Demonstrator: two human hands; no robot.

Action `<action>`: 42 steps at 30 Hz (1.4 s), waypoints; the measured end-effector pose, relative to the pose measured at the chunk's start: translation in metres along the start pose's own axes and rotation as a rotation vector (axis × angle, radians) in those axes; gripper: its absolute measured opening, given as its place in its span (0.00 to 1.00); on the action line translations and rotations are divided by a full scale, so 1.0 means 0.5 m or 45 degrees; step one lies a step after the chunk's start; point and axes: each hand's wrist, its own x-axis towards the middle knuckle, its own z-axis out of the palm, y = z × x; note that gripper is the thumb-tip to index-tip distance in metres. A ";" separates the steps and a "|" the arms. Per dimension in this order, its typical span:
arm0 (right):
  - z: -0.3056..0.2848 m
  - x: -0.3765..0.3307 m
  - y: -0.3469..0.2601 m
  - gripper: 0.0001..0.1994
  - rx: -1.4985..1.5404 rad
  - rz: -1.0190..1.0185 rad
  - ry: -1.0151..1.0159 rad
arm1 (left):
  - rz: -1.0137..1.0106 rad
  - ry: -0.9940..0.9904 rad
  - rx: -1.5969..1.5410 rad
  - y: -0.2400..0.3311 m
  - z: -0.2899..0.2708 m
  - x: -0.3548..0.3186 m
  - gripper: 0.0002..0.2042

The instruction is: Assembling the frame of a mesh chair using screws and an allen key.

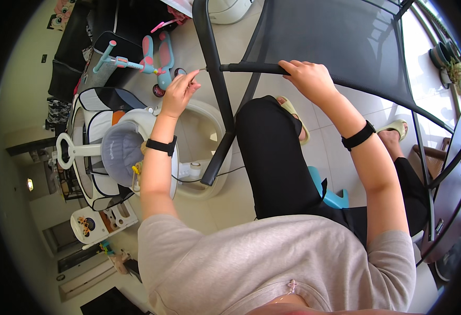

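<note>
My left hand (180,93) pinches a thin metal piece, likely a bolt or hex key, whose tip meets the outer side of a thick black metal leg (215,84). My right hand (310,80) is wrapped over a black tube (256,67). That tube's near end reaches the same leg from the other side; a short, narrower section shows at the joint. Dark mesh fabric (335,44) stretches beyond the tube, part of the same chair-like frame. What my left fingertips grip is mostly covered.
Left of the frame stand a white baby walker with a grey seat (123,152) and a blue-and-pink scooter (165,63). A turquoise plastic stool (336,198) sits under my legs. A round brown table (451,215) is at the right.
</note>
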 end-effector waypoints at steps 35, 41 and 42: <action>0.020 -0.005 0.010 0.10 0.067 -0.028 0.011 | -1.172 -0.046 -1.322 -0.080 0.179 -0.025 0.23; 0.039 -0.018 0.030 0.11 -0.123 -0.172 0.078 | -1.021 0.016 -0.844 -0.022 0.185 -0.046 0.30; 0.041 -0.017 0.032 0.11 -0.135 -0.204 0.063 | -0.919 0.034 -0.785 -0.022 0.187 -0.045 0.30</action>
